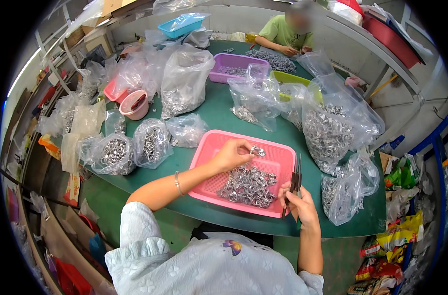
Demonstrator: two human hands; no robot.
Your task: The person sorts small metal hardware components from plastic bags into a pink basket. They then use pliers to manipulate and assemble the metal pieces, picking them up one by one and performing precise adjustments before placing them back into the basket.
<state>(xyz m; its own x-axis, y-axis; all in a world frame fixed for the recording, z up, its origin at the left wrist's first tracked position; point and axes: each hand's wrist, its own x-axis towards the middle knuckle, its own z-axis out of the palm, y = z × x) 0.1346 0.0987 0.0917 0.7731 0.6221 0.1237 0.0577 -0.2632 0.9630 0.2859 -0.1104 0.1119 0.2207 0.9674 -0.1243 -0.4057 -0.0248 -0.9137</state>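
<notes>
My left hand (231, 154) is over the far part of a pink plastic basket (204, 152), its thumb and fingers pinched on a small shiny silver metal piece (258, 151). Below it, a heap of similar silver pieces (251, 187) with loop shapes covers the near part of the basket floor. At the basket's right rim, my right hand (302, 205) is closed round a dark pair of pliers (296, 181), whose long thin jaws point away from me.
Clear bags of metal pieces stand left (116, 155) and right (327, 132) on the green table (194, 172). Farther back are a pink bucket (134, 112), a purple basket (216, 73) and a green tray (288, 77). Across the table a person in green (279, 33) handles small parts.
</notes>
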